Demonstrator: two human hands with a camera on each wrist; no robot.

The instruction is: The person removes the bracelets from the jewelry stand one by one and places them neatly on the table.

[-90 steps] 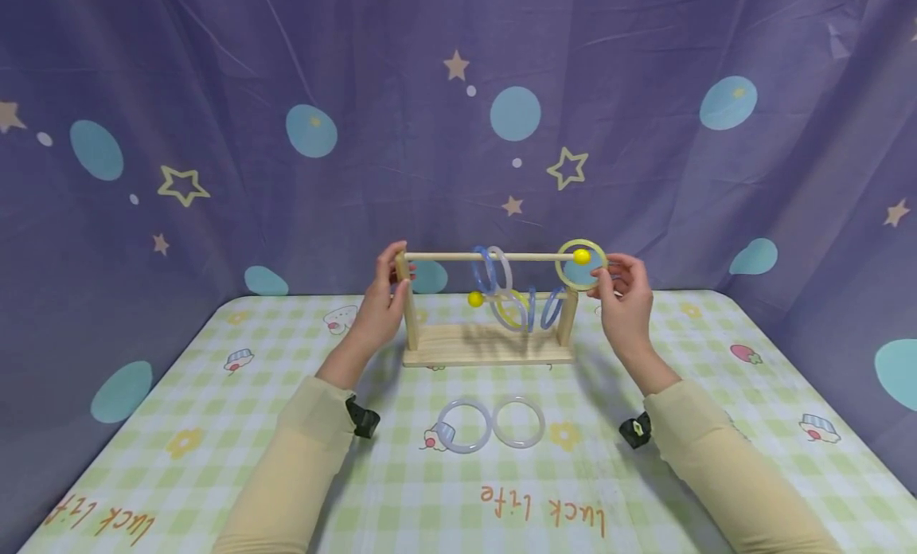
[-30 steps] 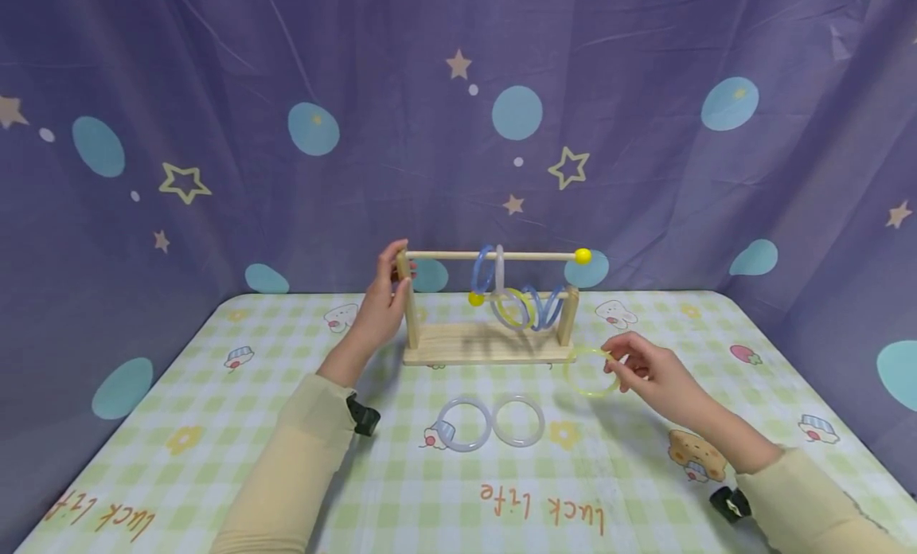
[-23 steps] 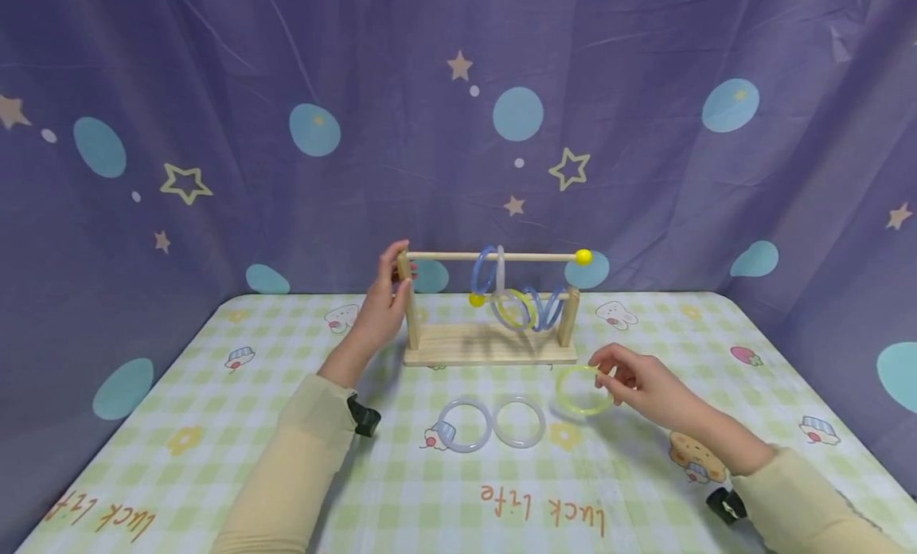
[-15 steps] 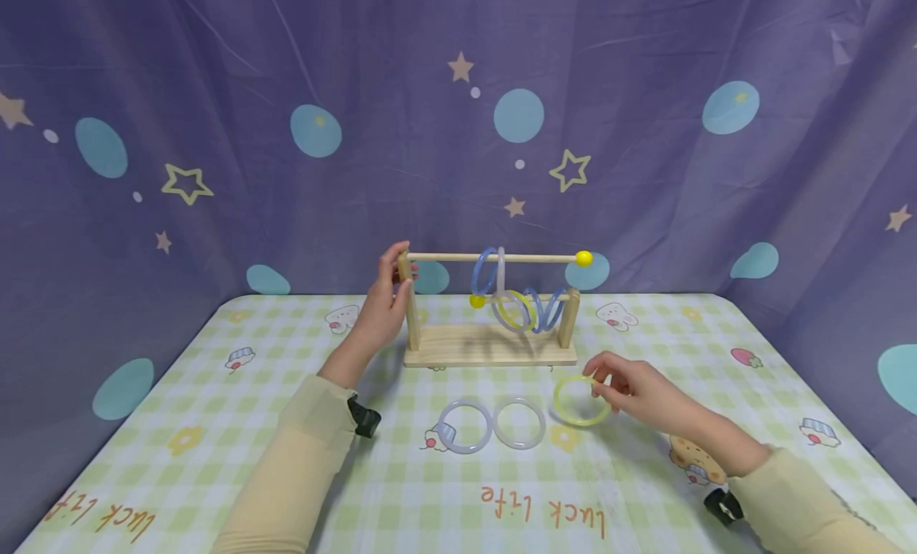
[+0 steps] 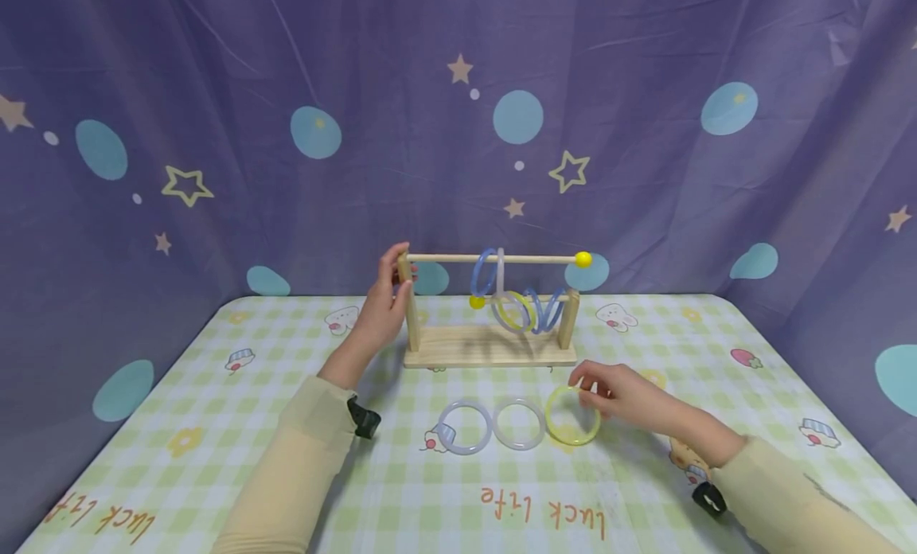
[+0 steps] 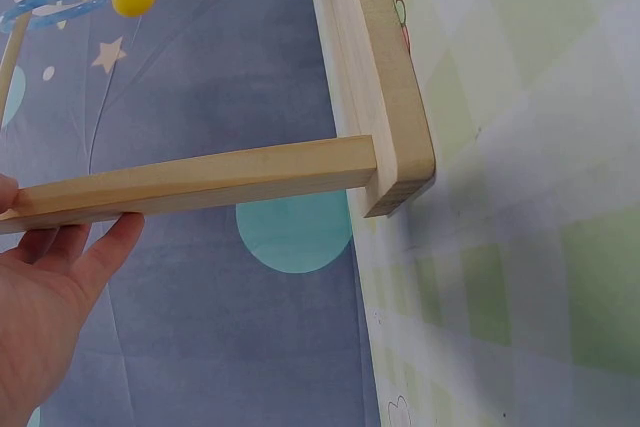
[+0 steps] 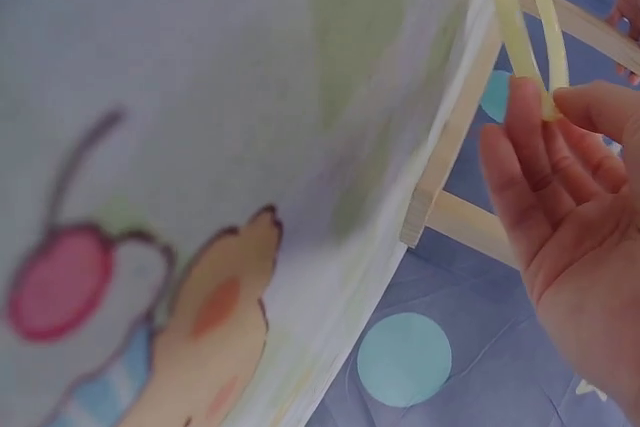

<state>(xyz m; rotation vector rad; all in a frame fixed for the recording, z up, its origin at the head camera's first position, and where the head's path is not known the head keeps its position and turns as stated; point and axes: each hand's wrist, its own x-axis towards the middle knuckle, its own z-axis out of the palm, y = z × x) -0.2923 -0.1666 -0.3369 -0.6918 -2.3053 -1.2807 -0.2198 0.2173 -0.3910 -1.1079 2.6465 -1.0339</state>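
A wooden rack (image 5: 458,349) with two rods stands on the table. My left hand (image 5: 376,315) grips the top of its tall left post (image 6: 220,175), thumb on one side and fingers on the other in the left wrist view. On the upper rod hang a blue ring (image 5: 475,280) and a pale clear ring (image 5: 501,275); the lower rod carries a yellow ring, a pale ring and blue rings. In front of the rack's right end, my right hand (image 5: 623,391) pinches a yellow ring (image 5: 572,442) between thumb and fingers, low over the tablecloth.
Two pale clear rings (image 5: 519,448) lie side by side on the checked tablecloth (image 5: 344,474), just left of the yellow ring. A yellow ball (image 5: 583,259) caps the upper rod's right end, another ball (image 5: 477,302) the lower rod's left end. A purple curtain (image 5: 401,164) hangs behind.
My right hand has brought the yellow ring away from the upper rod's ball end, down and toward me, then left beside the two pale rings. My left hand stays on the post.
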